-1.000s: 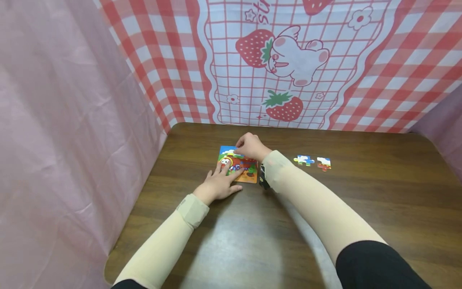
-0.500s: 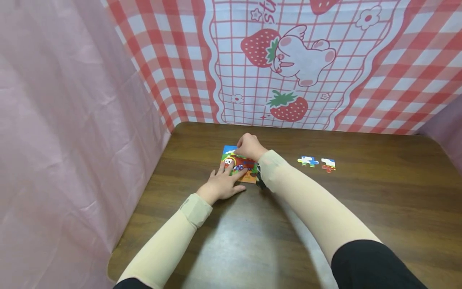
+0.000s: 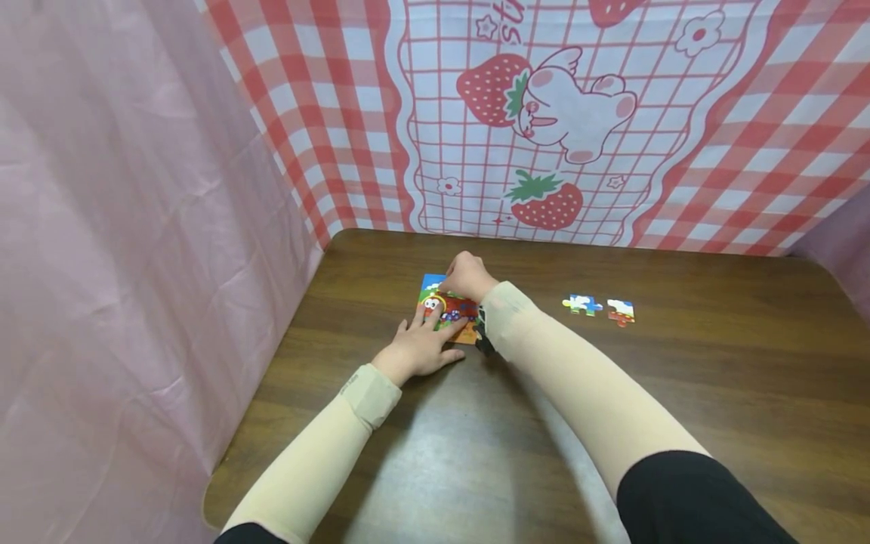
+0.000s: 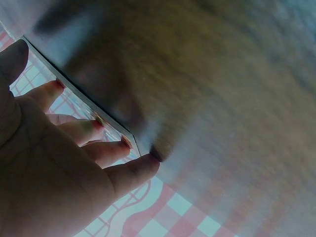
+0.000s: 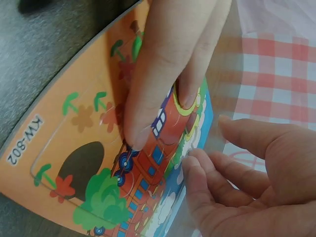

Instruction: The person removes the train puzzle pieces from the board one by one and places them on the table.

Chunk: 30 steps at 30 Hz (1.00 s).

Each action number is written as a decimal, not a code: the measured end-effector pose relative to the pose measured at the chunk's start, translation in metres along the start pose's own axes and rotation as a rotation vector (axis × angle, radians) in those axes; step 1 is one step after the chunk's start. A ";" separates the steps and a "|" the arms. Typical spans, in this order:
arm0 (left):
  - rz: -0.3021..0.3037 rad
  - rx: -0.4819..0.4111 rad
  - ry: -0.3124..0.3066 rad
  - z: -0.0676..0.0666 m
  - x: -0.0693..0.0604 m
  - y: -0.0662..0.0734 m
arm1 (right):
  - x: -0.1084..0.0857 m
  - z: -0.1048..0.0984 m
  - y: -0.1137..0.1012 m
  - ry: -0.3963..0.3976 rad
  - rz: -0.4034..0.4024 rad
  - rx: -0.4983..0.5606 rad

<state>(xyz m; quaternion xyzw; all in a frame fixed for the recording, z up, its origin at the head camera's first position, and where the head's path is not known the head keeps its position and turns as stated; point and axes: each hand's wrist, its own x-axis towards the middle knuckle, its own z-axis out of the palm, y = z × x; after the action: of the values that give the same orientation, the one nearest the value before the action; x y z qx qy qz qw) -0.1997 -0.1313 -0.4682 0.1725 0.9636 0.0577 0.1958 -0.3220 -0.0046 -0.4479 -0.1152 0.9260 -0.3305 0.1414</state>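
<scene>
A picture puzzle board [image 3: 465, 335] with a train on it lies on the wooden table. My left hand [image 3: 416, 349] is spread over its near left part, straight fingers resting on the picture. In the right wrist view, two left fingers [image 5: 160, 64] press on the train. My right hand [image 3: 470, 276] is at the board's far edge. Its bent fingertips [image 5: 193, 160] touch the sky part, while the thumb stands apart from them; no piece shows between them. Two loose jigsaw pieces, one blue and white [image 3: 582, 304], one red and white [image 3: 621, 311], lie to the right.
The brown wooden table [image 3: 714, 378] extends right and toward me. Behind it hangs a red-checked cloth [image 3: 340, 113] with strawberries, and a pink curtain [image 3: 122, 227] hangs on the left. A dark wrist device [image 3: 482, 336] sits beneath the right wrist.
The view has shifted slightly, so the table things appear a little further right. Both hands stay on the board, the right forearm drawn slightly left. The two loose pieces have stayed put.
</scene>
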 end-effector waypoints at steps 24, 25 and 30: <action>-0.003 0.002 0.008 -0.002 -0.002 0.002 | -0.001 0.000 -0.004 -0.012 0.075 0.032; -0.002 0.000 0.010 -0.002 -0.002 0.002 | 0.000 0.001 -0.003 -0.016 0.079 0.041; -0.003 0.005 0.012 -0.002 0.001 0.001 | 0.001 0.001 -0.001 -0.030 0.091 0.069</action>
<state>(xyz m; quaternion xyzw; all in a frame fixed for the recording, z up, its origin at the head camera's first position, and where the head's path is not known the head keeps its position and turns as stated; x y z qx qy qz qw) -0.2006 -0.1304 -0.4669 0.1712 0.9652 0.0561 0.1897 -0.3223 -0.0063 -0.4478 -0.0729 0.9162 -0.3537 0.1739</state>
